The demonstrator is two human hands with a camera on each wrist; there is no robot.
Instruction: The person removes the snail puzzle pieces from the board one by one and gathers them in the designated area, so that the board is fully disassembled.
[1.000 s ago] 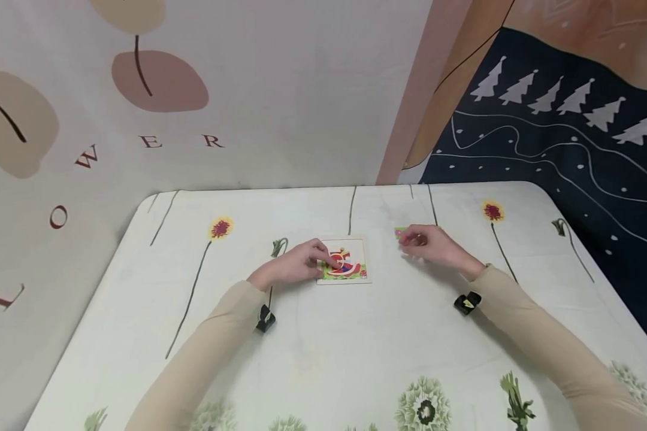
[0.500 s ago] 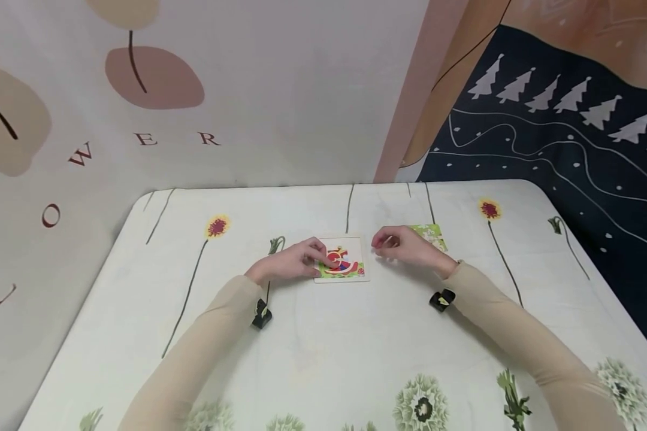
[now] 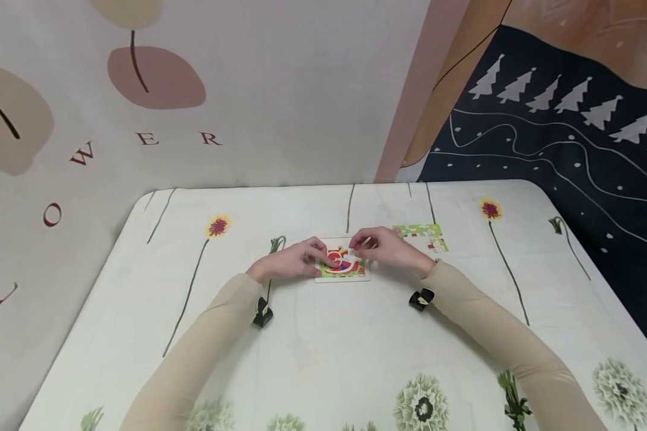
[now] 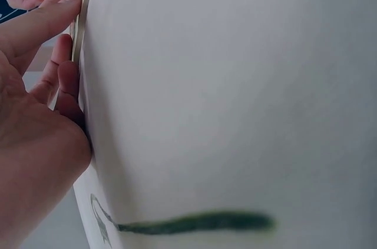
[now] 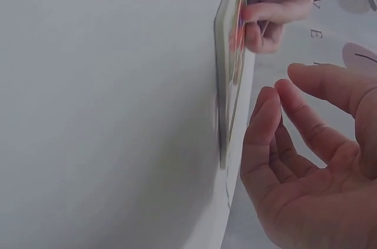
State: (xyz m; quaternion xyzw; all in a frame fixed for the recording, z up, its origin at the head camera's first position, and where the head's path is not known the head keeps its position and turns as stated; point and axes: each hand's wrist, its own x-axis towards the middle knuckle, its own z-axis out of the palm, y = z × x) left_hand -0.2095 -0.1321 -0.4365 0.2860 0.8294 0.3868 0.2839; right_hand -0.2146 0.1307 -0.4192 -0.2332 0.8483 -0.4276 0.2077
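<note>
A small puzzle board (image 3: 342, 276) with a red, green and white picture lies flat near the middle of the table. My left hand (image 3: 293, 261) rests at its left side, the index finger pressing on the picture and the thumb at the edge. My right hand (image 3: 387, 246) hovers at the board's right edge, fingers bent and the thumb near the fingertips. In the right wrist view no piece shows between the right hand's fingertips (image 5: 283, 87). Green puzzle pieces (image 3: 417, 230) lie to the right, partly hidden behind the right hand.
A white cloth (image 3: 323, 341) printed with flowers and stems covers the table. A pale printed backdrop (image 3: 280, 120) rises behind the far edge, and a dark one with trees (image 3: 517, 143) stands at the right. Black wrist cameras (image 3: 422, 299) sit below both wrists.
My right hand has moved left from the green pieces to the puzzle board's right edge, uncovering those pieces. The left hand stays on the board.
</note>
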